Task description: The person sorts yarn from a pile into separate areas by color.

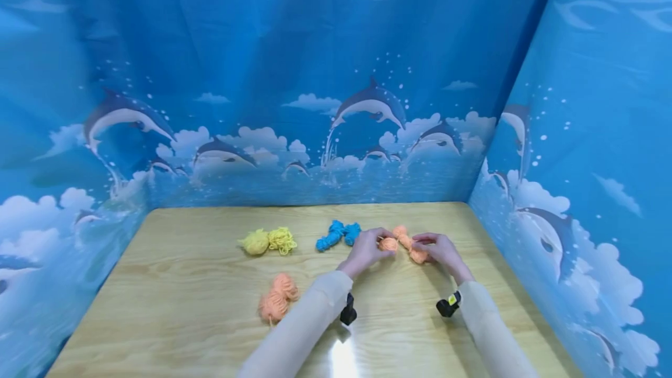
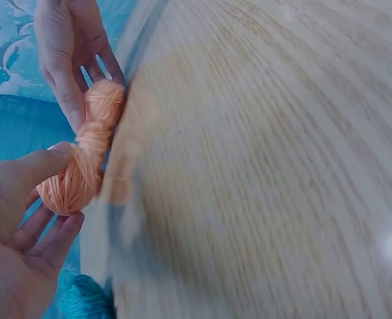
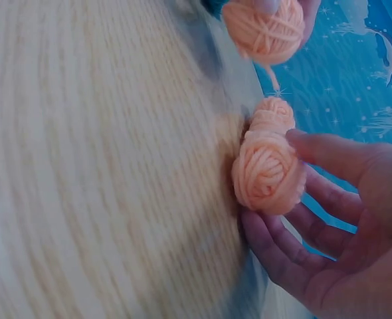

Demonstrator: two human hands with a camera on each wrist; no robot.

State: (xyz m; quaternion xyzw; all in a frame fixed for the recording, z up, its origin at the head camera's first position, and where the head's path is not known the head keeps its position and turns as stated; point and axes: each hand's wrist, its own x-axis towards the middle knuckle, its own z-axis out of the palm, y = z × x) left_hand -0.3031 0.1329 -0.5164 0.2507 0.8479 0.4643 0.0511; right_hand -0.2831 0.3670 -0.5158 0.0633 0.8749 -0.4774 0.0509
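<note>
My left hand (image 1: 366, 248) pinches a peach ball of yarn (image 1: 388, 244) between thumb and fingers. In the right wrist view a short loose strand hangs from that ball (image 3: 266, 30). Just to its right lies a peach yarn skein (image 1: 404, 239), narrowed at its middle with rounded ends. The nearer end of the skein (image 3: 269, 176) is gripped by my right hand (image 1: 443, 251), thumb on top and fingers curled at its side. Seen from the left wrist, ball and skein overlap in one line.
Blue yarn (image 1: 331, 236) lies close left of my left hand. Yellow yarn (image 1: 255, 242), one lump tight and one loose, sits farther left. More peach yarn (image 1: 275, 303) rests beside my left sleeve. Dolphin-print curtains (image 1: 315, 168) border the wooden table (image 1: 184, 296) at the back and right.
</note>
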